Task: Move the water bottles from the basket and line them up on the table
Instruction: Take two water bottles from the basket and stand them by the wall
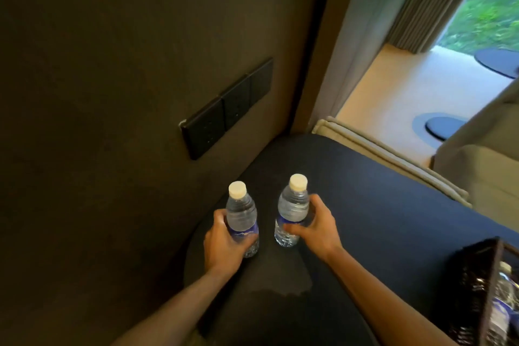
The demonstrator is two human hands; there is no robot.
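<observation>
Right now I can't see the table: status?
Left hand on left bottle, right hand on right bottle. Both upright on table. More in basket. Nothing obstructing.

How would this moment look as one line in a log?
left hand: gripping left bottle | right hand: gripping right bottle | both upright on table | basket: bottles remain

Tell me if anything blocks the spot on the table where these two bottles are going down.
Nothing visible does. The left hand holds one bottle and the right hand the other bottle, both upright over bare dark table. The basket sits far off at the right edge.
</observation>
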